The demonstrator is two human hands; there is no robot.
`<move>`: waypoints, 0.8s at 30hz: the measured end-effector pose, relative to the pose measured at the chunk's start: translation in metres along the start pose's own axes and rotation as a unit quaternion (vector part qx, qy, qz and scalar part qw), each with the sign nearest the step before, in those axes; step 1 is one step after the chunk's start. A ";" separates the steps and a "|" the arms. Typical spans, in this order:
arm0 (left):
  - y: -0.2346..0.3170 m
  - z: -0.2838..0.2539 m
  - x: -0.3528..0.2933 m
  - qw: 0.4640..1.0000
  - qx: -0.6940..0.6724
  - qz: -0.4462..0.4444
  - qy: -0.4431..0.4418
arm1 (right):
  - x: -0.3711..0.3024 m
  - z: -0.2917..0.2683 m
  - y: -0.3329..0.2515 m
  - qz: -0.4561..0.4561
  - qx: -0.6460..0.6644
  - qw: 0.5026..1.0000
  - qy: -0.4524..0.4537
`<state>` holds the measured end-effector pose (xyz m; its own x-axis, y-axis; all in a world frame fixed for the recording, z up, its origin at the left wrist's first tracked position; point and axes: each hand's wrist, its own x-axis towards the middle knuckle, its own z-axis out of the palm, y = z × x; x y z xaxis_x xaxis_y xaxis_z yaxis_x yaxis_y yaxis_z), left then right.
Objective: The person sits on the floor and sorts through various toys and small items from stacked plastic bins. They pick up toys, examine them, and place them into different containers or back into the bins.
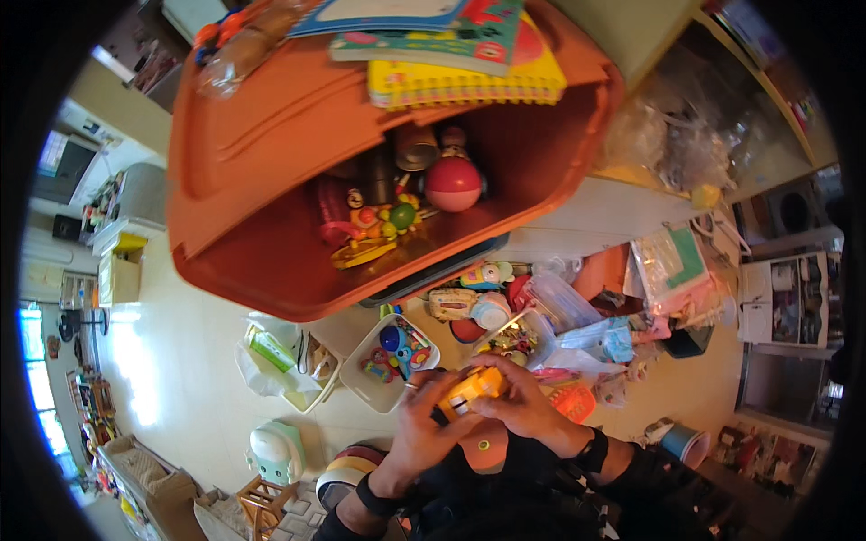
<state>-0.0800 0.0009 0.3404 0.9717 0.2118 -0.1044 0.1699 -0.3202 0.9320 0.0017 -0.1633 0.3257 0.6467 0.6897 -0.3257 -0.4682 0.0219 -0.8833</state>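
Observation:
Both hands hold a small yellow toy car (475, 389) with dark markings, close in front of my body. My left hand (422, 419) grips its left end, fingers curled round it. On the other end, the fingers and thumb of my right hand (528, 404) are closed. Just beyond my left hand stands a white bin (374, 401) with colourful toys in it, among them a blue toy figure (394, 339). A clear container of small toys (544, 335) is beyond my right hand.
A large orange storage box (271, 293) rises ahead, its lid partly open, with toys inside and books (465, 83) on top. Bags, a clear plastic box (561, 302) and a red-orange basket (575, 402) crowd the right. At left are another white bin (311, 397) and a child's potty-like seat (275, 451).

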 end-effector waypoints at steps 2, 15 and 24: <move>-0.018 0.014 -0.007 0.969 -0.217 -0.116 -0.011 | -0.008 -0.007 0.007 0.008 0.071 0.997 -0.036; -0.062 0.043 -0.036 0.910 -0.192 -0.272 -0.248 | -0.050 -0.048 0.054 0.022 -0.207 0.976 -0.067; -0.146 0.122 -0.094 0.871 -0.118 -0.391 -0.274 | -0.086 -0.141 0.218 0.261 -0.339 0.901 0.070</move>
<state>-0.1760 -0.0843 0.1714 0.5173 -0.2142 -0.8285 0.8391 -0.0633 0.5403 -0.0714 -0.3198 0.1132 0.5368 0.3797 -0.7535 -0.2856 -0.7585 -0.5857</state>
